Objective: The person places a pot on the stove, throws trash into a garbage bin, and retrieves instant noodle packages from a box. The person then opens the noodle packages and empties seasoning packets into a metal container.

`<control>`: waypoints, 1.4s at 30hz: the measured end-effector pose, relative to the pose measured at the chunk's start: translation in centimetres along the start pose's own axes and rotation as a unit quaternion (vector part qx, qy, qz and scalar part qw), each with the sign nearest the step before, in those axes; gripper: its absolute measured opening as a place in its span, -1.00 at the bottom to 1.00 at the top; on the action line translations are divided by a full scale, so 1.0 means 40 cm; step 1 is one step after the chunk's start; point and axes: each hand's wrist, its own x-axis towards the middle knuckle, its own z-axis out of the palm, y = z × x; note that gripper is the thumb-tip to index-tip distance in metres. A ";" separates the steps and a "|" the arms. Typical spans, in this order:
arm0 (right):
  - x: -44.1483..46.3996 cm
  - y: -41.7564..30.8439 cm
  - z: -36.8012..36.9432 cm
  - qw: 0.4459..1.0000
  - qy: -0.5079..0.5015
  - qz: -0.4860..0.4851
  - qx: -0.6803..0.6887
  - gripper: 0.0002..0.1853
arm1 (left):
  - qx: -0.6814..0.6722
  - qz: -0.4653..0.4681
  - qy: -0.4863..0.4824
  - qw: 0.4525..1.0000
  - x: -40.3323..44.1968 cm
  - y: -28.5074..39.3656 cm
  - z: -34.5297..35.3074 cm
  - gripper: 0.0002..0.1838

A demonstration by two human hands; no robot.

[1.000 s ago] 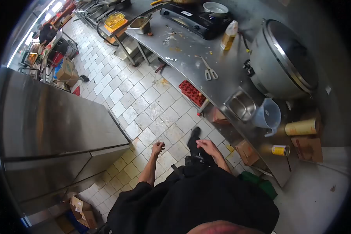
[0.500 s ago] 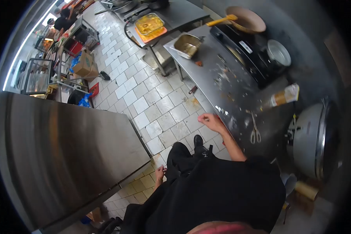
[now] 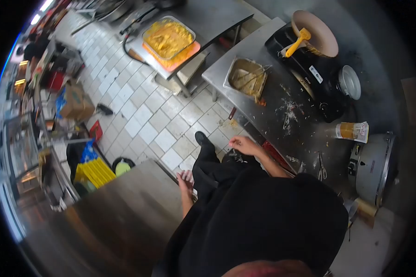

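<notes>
My left hand [image 3: 185,181] hangs beside my left thigh, near the steel cabinet edge, fingers apart and holding nothing. My right hand [image 3: 245,145] is in front of my body at the edge of the steel table [image 3: 275,117]; its fingers are curled together and no object shows in them. On that table, scissor-like tongs [image 3: 321,167] lie to the right of my right arm. Farther along stands a metal pan [image 3: 246,78] with food residue and a utensil in it. A pouch with an orange-brown label [image 3: 352,132] lies near the wall.
A black stove [image 3: 305,69] carries a frying pan [image 3: 316,32] with a yellow-handled spatula [image 3: 298,42]. A grey cooker [image 3: 374,166] stands at right. Ahead, a glass dish of yellow food [image 3: 168,38] sits on another table. A steel cabinet [image 3: 120,217] borders the left; a cardboard box [image 3: 76,102] stands beyond.
My view has moved forward along the tiled floor, with the tables nearer. My left hand has swung forward and its fingers have spread. A yellow crate has come into view at left.
</notes>
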 end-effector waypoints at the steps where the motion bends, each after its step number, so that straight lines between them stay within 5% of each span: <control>1: 0.011 -0.001 0.001 0.999 -0.002 0.028 0.025 -0.70 | 0.035 0.017 -0.002 0.999 0.081 0.099 0.035 -0.23; 3: -0.012 -0.043 0.010 0.996 0.060 0.033 0.064 -0.77 | 0.193 0.045 -0.069 0.978 0.156 0.296 0.129 -0.31; 7: -0.015 -0.040 -0.040 0.947 0.223 0.044 0.227 -0.78 | 0.303 0.064 -0.277 0.910 0.172 0.559 0.497 -0.43; 12: 0.024 -0.122 -0.123 0.809 0.440 0.045 0.387 -0.54 | 0.342 0.065 -0.442 0.826 0.051 0.575 0.935 -0.47; 15: 0.093 -0.081 -0.158 0.707 0.411 -0.052 0.574 -0.43 | 0.327 0.070 -0.435 0.836 0.039 0.507 1.069 -0.45; 16: 0.096 -0.123 -0.178 0.731 0.410 -0.029 0.545 -0.47 | 0.327 0.078 -0.427 0.840 0.037 0.489 1.102 -0.44; 23: 0.025 -0.232 -0.240 0.769 0.466 -0.067 0.433 -0.73 | 0.330 0.084 -0.406 0.848 0.088 0.460 1.132 -0.40; 30: -0.121 -0.027 -0.282 0.790 0.538 0.004 0.294 -0.82 | 0.249 0.036 -0.396 0.883 0.086 0.443 1.122 -0.49; 33: -0.220 0.113 -0.266 0.743 0.619 -0.009 0.254 -0.80 | 0.239 0.009 -0.396 0.887 0.066 0.438 1.153 -0.45; 39: -0.397 0.211 -0.251 0.649 0.715 0.170 0.196 -0.73 | 0.181 -0.034 -0.418 0.890 0.067 0.443 1.196 -0.44; 42: -0.407 0.199 -0.227 0.729 0.640 0.132 0.205 -0.64 | 0.225 -0.025 -0.394 0.891 0.079 0.457 1.168 -0.43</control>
